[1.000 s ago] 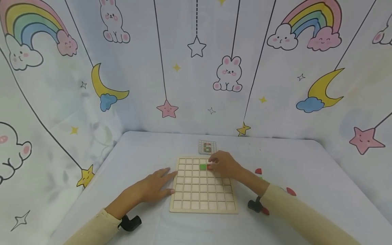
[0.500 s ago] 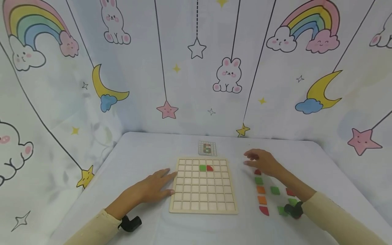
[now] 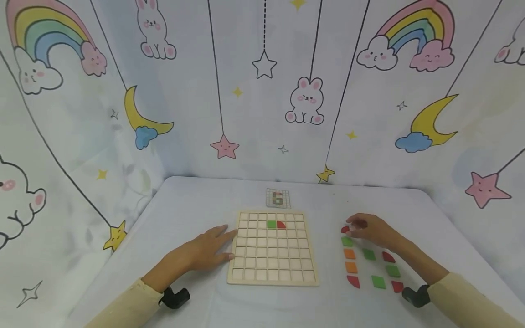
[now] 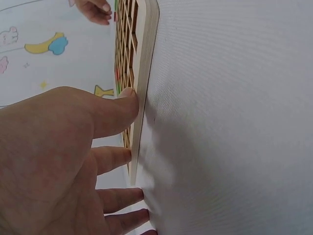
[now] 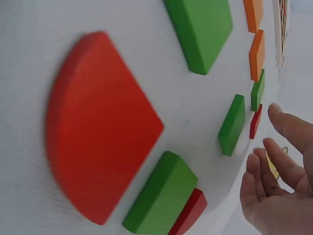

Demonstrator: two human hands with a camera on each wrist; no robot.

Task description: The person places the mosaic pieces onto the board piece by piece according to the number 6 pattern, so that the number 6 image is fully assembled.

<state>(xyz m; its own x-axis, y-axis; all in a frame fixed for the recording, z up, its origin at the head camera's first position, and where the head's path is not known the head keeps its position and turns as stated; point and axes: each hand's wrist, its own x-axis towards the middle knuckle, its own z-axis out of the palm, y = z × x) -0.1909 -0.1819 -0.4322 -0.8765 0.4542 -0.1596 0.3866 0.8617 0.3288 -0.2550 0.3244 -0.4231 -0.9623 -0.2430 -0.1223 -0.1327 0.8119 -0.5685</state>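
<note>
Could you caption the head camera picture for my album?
A green square and red quarter-circle sit in the gridded board, left hand at its edge, right hand by another red piece.

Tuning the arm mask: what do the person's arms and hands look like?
Left hand and right hand are ungloved. Left sleeve and right sleeve are plain beige, ending short of the hands. Left wrist device and right wrist device are black and stubby. No cables or markings visible.

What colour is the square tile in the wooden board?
The square tile is green; the head view shows it best.
</note>
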